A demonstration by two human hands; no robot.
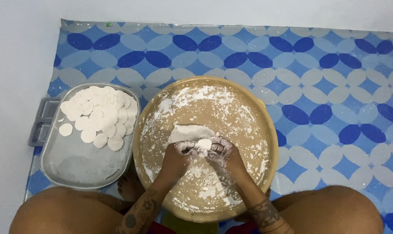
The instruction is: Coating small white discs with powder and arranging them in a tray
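Both my hands meet over the middle of a round tan tray [265, 130] dusted with white flour. My left hand [179, 157] and my right hand [224, 155], both floury, pinch a small white dough piece [204, 143] between their fingertips. Just behind them on the tray lies a larger flattened sheet of dough [185, 131]. Small dough scraps [209, 190] sit on the tray nearer to me, between my forearms.
A grey metal tray [81, 167] at the left holds several round white dough discs [99, 115]. A grey plastic container [41, 123] pokes out beyond its left edge. All rests on a blue patterned mat [326, 95]. My bare knees frame the bottom.
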